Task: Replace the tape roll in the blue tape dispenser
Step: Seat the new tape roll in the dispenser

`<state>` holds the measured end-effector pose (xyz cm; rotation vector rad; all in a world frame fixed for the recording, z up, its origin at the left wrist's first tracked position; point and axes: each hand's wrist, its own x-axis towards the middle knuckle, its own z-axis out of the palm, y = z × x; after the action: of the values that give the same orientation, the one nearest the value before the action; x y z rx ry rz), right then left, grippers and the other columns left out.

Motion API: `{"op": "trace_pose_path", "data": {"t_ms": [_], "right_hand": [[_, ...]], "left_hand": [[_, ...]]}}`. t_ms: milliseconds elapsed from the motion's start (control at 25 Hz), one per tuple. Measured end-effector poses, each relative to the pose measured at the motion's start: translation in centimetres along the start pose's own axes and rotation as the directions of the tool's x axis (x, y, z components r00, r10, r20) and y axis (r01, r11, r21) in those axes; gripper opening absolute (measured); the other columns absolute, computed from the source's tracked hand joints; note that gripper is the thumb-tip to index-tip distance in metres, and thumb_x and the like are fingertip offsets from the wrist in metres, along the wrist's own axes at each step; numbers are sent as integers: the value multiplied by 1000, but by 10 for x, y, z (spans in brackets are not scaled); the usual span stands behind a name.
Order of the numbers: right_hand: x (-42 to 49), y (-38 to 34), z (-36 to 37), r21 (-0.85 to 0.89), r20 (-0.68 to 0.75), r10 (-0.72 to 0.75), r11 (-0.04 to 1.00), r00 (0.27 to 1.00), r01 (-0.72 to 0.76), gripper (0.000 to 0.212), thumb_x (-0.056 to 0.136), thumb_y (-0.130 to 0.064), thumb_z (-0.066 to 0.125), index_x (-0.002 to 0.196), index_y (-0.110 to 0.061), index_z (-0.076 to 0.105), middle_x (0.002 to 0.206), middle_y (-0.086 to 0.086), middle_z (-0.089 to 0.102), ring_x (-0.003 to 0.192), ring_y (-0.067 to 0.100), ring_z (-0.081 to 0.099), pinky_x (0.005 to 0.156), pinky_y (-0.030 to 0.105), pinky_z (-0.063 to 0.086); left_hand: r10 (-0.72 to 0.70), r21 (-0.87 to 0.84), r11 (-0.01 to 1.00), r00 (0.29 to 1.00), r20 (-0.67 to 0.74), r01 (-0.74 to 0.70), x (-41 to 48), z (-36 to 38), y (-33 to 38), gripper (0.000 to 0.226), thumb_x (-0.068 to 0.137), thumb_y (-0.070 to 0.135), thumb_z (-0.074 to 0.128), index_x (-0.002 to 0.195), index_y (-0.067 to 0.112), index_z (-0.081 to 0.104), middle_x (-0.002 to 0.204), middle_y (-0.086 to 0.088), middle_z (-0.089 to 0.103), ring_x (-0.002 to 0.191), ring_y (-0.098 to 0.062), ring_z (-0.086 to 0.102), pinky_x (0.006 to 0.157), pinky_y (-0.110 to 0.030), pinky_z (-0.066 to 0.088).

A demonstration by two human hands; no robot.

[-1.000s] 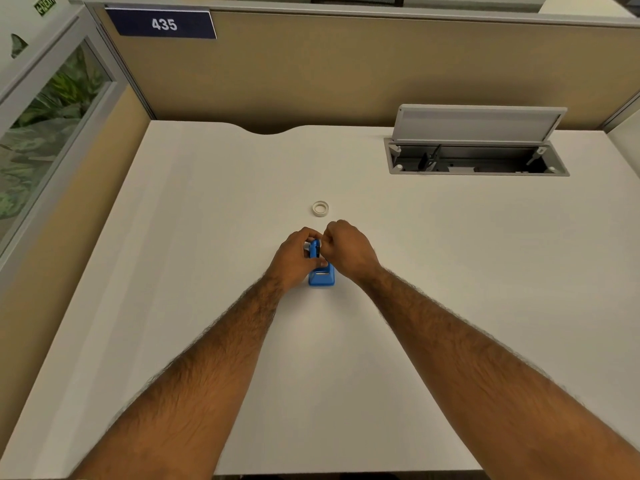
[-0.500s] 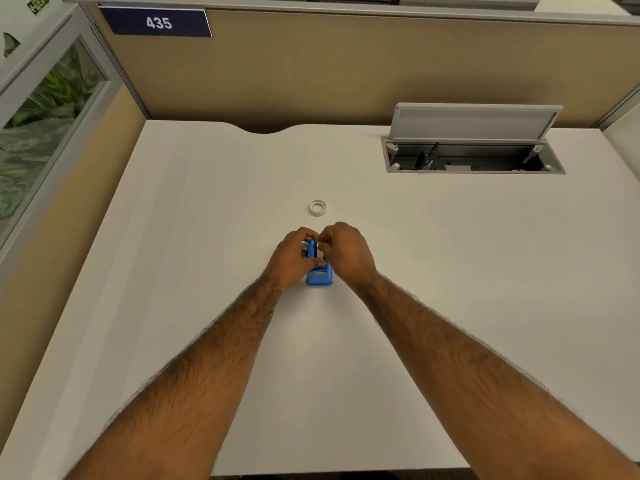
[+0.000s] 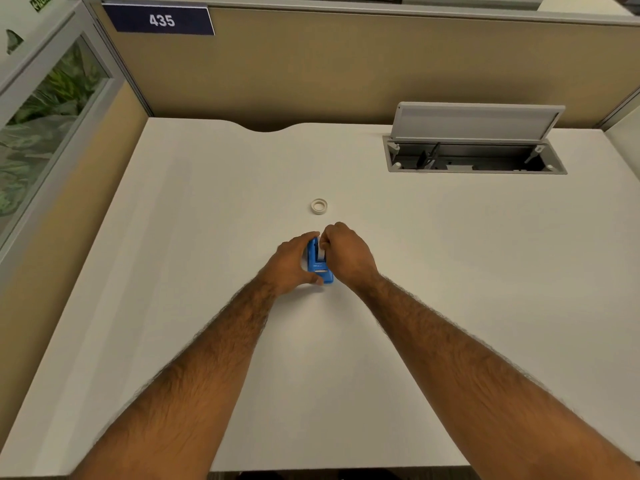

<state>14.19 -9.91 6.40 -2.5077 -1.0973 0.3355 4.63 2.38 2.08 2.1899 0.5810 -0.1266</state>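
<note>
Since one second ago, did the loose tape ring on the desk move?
No. The tape ring lies at the same spot on the desk, just beyond the dispenser and left of the cable hatch.

Glossy blue plastic, matt white laminate.
Smooth plastic tape dispenser (image 3: pixel 319 263) inside the grip; beyond it pale translucent tape roll (image 3: pixel 319 206) on matt tabletop (image 3: pixel 207 220).

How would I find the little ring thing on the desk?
Start at the white desk and find the two hands around the blue tape dispenser. Just beyond them, lying flat by itself, is the small white tape roll. It is the only round thing there, and nothing touches it.
</note>
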Motion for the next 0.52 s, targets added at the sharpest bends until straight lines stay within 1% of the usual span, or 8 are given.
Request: {"op": "trace_pose_path", "data": {"t_ms": [200, 400, 520], "right_hand": [[-17, 3, 6, 2, 33, -12, 1000, 999, 12, 9, 85, -5, 60, 94, -8, 59, 98, 10, 60, 80, 20, 51, 68, 30, 43], [-29, 3, 13, 4, 28, -1, 1000, 1000, 0, 9, 86, -5, 60, 93, -10, 58, 97, 9, 59, 80, 19, 49, 67, 29, 42], [-35, 3, 14, 16, -6, 4, 1000, 1000, -4, 8, 87, -6, 58, 91, -13, 55, 91, 4, 54, 78, 18, 48, 64, 27, 37]], "left_hand": [[17, -7, 1000, 1000, -7, -17, 0, 0, -2, 104, 57, 37, 93, 145, 30, 39, 143, 6, 51, 128, -18, 47, 109, -45, 41], [9, 21, 1000, 1000, -11, -9, 0, -1, 0, 102, 61, 35, 92, 147, 29, 36, 145, 5, 49, 129, -18, 45, 108, -39, 40], [14, 33, 999, 1000, -9, -14, -1, -1, 1, 102, 62, 35, 91, 147, 29, 36, 145, 4, 49, 128, -19, 45, 108, -40, 41]]}}
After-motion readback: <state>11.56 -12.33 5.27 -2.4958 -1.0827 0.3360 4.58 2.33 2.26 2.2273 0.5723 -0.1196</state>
